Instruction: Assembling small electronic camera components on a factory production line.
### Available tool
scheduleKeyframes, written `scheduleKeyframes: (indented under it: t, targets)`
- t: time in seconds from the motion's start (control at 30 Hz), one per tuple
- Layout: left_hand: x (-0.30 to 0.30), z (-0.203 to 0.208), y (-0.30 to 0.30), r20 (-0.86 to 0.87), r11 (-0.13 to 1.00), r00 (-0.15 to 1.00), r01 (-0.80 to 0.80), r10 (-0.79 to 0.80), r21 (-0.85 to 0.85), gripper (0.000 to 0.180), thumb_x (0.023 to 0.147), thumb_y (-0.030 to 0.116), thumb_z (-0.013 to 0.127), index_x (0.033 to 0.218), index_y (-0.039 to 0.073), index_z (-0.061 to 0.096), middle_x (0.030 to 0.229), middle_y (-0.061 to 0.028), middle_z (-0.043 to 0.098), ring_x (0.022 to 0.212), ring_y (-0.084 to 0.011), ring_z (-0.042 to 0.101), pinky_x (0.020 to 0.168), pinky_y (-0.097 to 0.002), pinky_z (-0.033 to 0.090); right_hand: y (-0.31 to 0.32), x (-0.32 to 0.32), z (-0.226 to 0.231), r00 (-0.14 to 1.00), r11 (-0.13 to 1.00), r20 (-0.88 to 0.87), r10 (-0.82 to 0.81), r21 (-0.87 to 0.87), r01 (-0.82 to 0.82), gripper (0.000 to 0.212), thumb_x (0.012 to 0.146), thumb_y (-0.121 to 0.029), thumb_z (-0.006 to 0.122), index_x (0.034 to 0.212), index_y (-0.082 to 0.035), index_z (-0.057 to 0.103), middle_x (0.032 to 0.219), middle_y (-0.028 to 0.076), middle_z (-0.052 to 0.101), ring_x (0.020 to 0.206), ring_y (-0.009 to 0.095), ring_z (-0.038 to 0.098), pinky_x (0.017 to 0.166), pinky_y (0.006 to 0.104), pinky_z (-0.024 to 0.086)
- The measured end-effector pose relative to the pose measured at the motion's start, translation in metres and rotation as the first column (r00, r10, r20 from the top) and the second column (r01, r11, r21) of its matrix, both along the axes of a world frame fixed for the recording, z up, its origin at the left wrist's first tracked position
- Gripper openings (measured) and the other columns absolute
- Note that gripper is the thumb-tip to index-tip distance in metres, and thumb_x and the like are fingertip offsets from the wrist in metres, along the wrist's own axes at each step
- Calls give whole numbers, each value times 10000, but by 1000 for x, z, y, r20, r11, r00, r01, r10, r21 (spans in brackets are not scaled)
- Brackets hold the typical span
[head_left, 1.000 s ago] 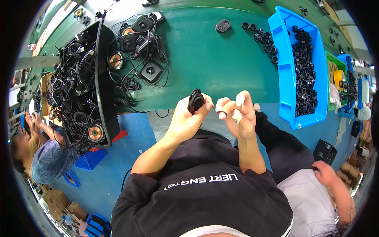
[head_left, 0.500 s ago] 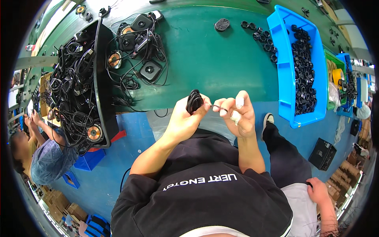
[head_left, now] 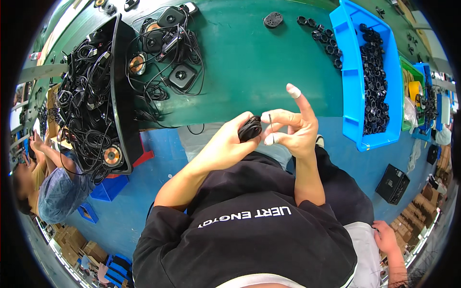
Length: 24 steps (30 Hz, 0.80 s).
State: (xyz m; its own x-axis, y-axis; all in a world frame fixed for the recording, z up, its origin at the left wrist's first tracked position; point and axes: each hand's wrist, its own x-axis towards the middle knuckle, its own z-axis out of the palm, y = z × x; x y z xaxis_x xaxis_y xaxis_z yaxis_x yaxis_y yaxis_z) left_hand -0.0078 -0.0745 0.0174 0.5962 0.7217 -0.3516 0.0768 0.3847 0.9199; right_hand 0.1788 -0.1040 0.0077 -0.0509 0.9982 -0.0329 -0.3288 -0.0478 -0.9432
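Observation:
A small bundle of coiled black cable point(head_left: 250, 129) is gripped in my left hand point(head_left: 229, 143), just off the table's near edge. Close to its right side, my right hand point(head_left: 301, 134) holds a thin dark strand point(head_left: 271, 122) between thumb and fingertips, with one finger raised away from the rest. White coverings wrap several of that hand's fingertips. Whether the strand is a tie or part of the cable I cannot tell. Both hands are over my lap, in front of the green table point(head_left: 259, 72).
At left stands a black bin point(head_left: 126, 96) heaped with cables and round copper coils. Beside it lie square black devices point(head_left: 182, 77) with tangled cords. A blue bin point(head_left: 353, 86) of black rings is at right, near loose rings point(head_left: 330, 42) and a black oval piece point(head_left: 273, 19).
My left hand has moved slightly right with the cable bundle, turning it. My right hand has shifted a little, raised one finger, and now holds the strand more upright beside the bundle.

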Motion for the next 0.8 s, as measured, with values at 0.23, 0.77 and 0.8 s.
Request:
scheduleKeyframes:
  t: [0.23,0.77,0.8]
  targets:
    - [2,2,-6,-144,966,986,112,-79,235,268,774,-26,582,1020,15,482,708,-95,584,618,-203,572,561,-311,431,6,0,-4,919,939,393,-25,325,-113,956,587,16,818,1420,-5,348,954,156,714,831,212,653,845,348,499]
    - [9,-22,-1,447,999,894,-24,41,-44,554,808,38,587,1315,39,363,662,-35,480,466,-122,374,406,-223,273,2,-19,-4,909,963,327,257,-11,-269,740,743,-8,620,1430,-47,349,1082,128,593,953,209,570,911,312,425]
    - [8,-22,0,595,943,787,55,161,-329,534,821,64,578,1314,46,375,667,-30,469,475,-102,354,412,-213,258,0,-23,-4,929,979,314,196,-13,-203,729,760,-17,607,1435,-47,333,1095,129,587,962,212,570,913,314,423]
